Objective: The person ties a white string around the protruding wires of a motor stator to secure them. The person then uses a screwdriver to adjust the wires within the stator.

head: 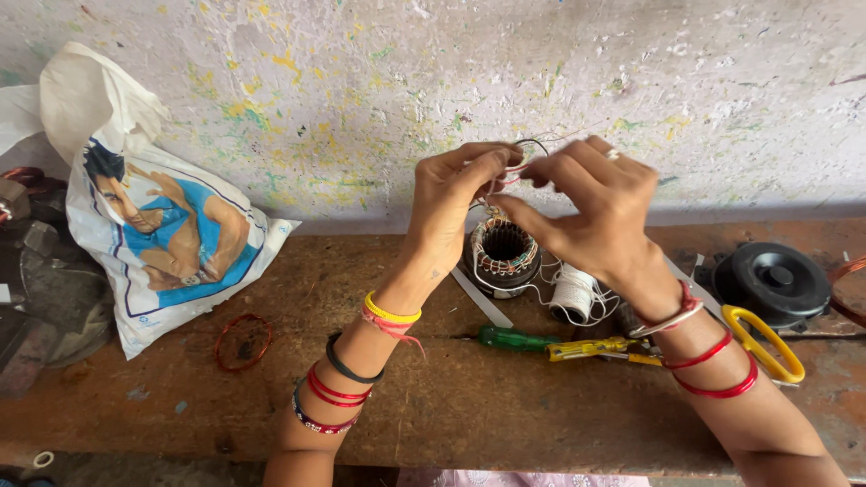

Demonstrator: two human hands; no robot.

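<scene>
Hands, left hand [451, 194] and right hand [600, 212], pinched thin wires [523, 158] above the coil [503, 252]; a hard tug could snap them

Wall [361, 81] fills the whole top half of the frame, whitish plaster that's chipped and scratched all over, with flecks of yellow and green paint showing through. Below it a worn brown wooden bench [469, 406] runs across the lower half, stained and scuffed, with a seam running left to right. Light is soft and even, like daylight, no hard shadows.
</scene>
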